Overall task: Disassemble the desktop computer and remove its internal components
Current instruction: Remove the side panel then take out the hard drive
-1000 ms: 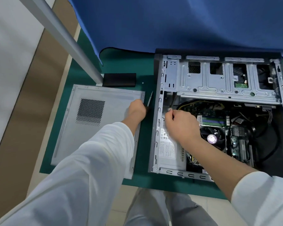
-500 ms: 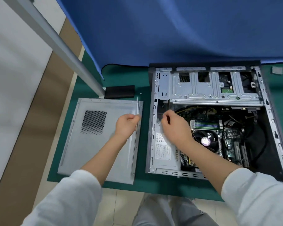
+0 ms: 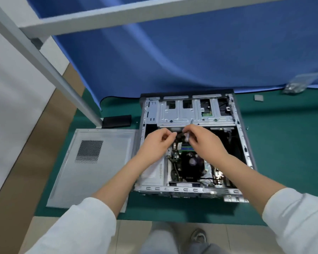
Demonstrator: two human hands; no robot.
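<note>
The open grey metal desktop computer case (image 3: 195,143) lies on its side on the green mat (image 3: 283,143), its interior facing up. Inside it, a silver perforated drive cage (image 3: 189,112) fills the far end, a pale boxy power supply (image 3: 152,173) sits at the near left, and the dark round cooler fan (image 3: 192,165) rests on the green motherboard (image 3: 176,158) between them and the empty black right-hand bay. Both hands meet over the case just below the cage. The left hand (image 3: 156,143) curls its fingers and pinches a dark bundle of cables (image 3: 179,138). The right hand (image 3: 204,142) grips a slim screwdriver (image 3: 188,133), its shaft pointing toward the cage. The removed grey side panel (image 3: 94,167) with a perforated vent lies flat just left of the case, and a small black rectangular block (image 3: 117,121) sits beyond it.
</note>
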